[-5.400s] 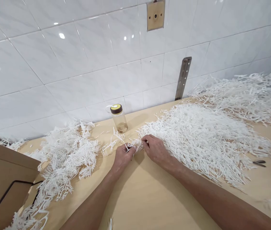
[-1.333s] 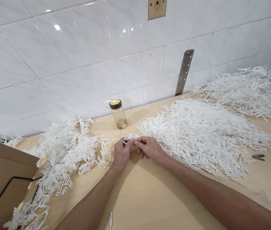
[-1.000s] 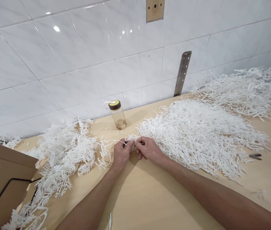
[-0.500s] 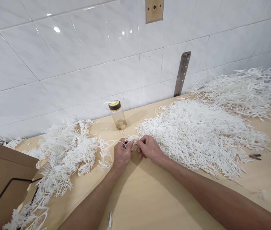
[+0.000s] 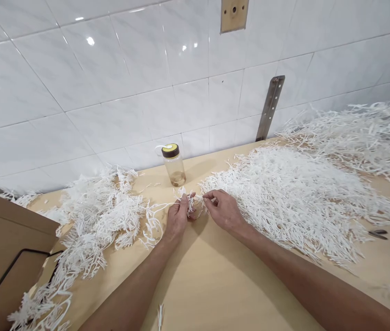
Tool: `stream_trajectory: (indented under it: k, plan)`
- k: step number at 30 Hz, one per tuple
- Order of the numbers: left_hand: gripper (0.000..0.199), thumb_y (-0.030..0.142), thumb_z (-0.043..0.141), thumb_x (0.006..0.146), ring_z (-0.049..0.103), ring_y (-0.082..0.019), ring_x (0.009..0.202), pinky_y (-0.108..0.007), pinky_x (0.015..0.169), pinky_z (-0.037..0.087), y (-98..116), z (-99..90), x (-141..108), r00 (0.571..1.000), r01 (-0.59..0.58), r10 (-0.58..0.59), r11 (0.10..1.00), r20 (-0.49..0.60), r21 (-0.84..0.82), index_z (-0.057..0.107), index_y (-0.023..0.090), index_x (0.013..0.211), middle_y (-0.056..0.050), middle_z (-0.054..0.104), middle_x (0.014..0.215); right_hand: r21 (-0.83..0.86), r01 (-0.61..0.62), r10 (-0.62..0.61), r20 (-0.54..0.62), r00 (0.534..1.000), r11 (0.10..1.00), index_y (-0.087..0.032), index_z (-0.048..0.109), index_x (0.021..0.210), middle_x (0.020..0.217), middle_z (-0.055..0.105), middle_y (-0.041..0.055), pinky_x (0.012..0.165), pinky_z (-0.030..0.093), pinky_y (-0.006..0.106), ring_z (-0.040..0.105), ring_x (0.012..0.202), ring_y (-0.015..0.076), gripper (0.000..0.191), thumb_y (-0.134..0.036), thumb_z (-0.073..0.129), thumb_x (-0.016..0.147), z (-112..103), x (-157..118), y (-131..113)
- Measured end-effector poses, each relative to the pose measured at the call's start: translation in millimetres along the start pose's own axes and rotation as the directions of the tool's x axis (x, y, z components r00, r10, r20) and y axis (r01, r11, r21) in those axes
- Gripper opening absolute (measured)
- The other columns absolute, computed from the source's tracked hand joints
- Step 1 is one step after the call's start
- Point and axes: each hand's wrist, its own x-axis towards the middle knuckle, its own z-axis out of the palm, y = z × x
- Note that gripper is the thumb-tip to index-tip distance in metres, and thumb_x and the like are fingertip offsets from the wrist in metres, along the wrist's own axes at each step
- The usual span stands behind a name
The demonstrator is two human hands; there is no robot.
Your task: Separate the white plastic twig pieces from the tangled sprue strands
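My left hand (image 5: 177,219) is closed around a small bunch of white branching plastic sprigs (image 5: 181,190), thumb on top. A thin white strand (image 5: 160,206) runs from it leftward to a tangled heap of white sprigs (image 5: 101,216). Just to the right, my right hand (image 5: 225,212) pinches the tip of a thin white sprig between thumb and forefinger; the fingers hide most of it. That hand is at the near left edge of a large pile of loose white sprigs (image 5: 295,197).
Behind my hands a clear bottle (image 5: 175,171) with a dark and yellow lid stands near the tiled wall. Small dark snips (image 5: 378,234) lie right of the pile. A cardboard box (image 5: 12,248) is at the left. One loose sprig (image 5: 160,316) lies at the front.
The whole view has shifted slightly, so things sit further right. My left thumb has moved up over the bunch, and my right hand's fingers have come into a tighter pinch, slightly apart from the left.
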Motion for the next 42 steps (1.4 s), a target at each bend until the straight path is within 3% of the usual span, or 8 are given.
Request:
stream_trajectory:
  k: [5,8,12,18,25,31,37,42]
  plan:
    - [0.058,0.064,0.05,0.087,0.05,-0.012,0.059,-0.025,0.058,0.045,-3,0.8,0,0.99,-0.116,0.11,0.99,0.091,0.075,0.069,0.012,0.104,-0.001,0.058,0.07,0.321,-0.245,0.148,0.297,0.943,0.915,-0.019,0.065,0.079,0.057,0.056,-0.0039,0.037,0.04,0.022,0.048,0.037,0.0094,0.031,-0.045,0.051,0.089,0,-4,-13]
    - [0.05,0.061,0.047,0.09,0.048,-0.012,0.058,-0.024,0.056,0.042,-3,1.6,-2,0.973,-0.189,0.169,0.974,0.155,0.125,0.065,0.015,0.089,0.001,0.053,0.065,0.417,-0.326,0.188,0.338,0.922,0.849,-0.019,0.058,0.07,0.053,0.049,-0.0068,0.033,0.037,0.021,0.044,0.033,0.0074,0.03,-0.045,0.057,0.085,2,-5,-14]
    - [0.045,0.058,0.045,0.092,0.051,-0.013,0.059,-0.024,0.058,0.044,-6,0.4,-1,0.965,-0.223,0.192,0.96,0.179,0.172,0.061,0.017,0.083,0.001,0.055,0.065,0.42,-0.333,0.198,0.333,0.922,0.844,-0.019,0.056,0.068,0.052,0.05,-0.0071,0.033,0.039,0.02,0.046,0.033,0.007,0.025,-0.039,0.058,0.083,3,-5,-11]
    - [0.045,0.055,0.053,0.087,0.053,-0.014,0.054,-0.025,0.057,0.042,-6,-0.8,0,0.986,-0.164,0.161,0.94,0.034,0.299,0.055,0.018,0.06,0.001,0.055,0.054,0.271,-0.244,0.171,0.265,0.949,0.931,-0.019,0.06,0.073,0.058,0.056,-0.0052,0.034,0.042,0.021,0.05,0.034,0.0086,0.021,-0.035,0.054,0.085,3,-7,-13]
    - [0.033,0.05,0.057,0.083,0.05,-0.013,0.054,-0.024,0.058,0.039,-2,-0.1,-4,0.996,-0.023,0.055,0.916,-0.07,0.4,0.06,0.021,0.069,0.004,0.053,0.053,0.003,0.005,-0.006,0.077,0.997,1.0,-0.019,0.066,0.076,0.069,0.067,0.0004,0.055,0.046,0.025,0.059,0.055,0.0128,0.017,-0.024,0.054,0.086,8,-10,-9]
    - [0.036,0.048,0.056,0.084,0.044,-0.013,0.056,-0.024,0.057,0.034,0,-3.8,0,0.979,-0.165,0.204,0.815,-0.008,0.556,0.057,0.019,0.063,0.004,0.05,0.055,-0.068,0.172,-0.17,0.029,0.985,0.983,-0.019,0.067,0.077,0.073,0.068,0.0018,0.065,0.045,0.026,0.061,0.066,0.0148,0.016,-0.019,0.055,0.087,11,-9,0]
    - [0.034,0.048,0.058,0.082,0.05,-0.015,0.061,-0.026,0.061,0.039,1,-6.1,4,0.973,-0.224,0.221,0.861,0.061,0.457,0.068,0.016,0.076,-0.001,0.061,0.065,-0.061,0.245,-0.244,0.028,0.969,0.968,-0.019,0.069,0.081,0.076,0.069,0.003,0.067,0.046,0.026,0.061,0.069,0.015,0.017,-0.018,0.054,0.089,8,-9,1]
    - [0.037,0.046,0.06,0.079,0.038,-0.012,0.053,-0.025,0.053,0.031,5,-6.7,3,0.981,-0.192,0.184,0.868,0.061,0.459,0.055,0.018,0.057,0.003,0.045,0.053,-0.077,0.23,-0.224,0.08,0.971,0.97,-0.019,0.07,0.082,0.078,0.07,0.003,0.069,0.047,0.026,0.062,0.07,0.0147,0.018,-0.017,0.053,0.089,4,-8,-5]
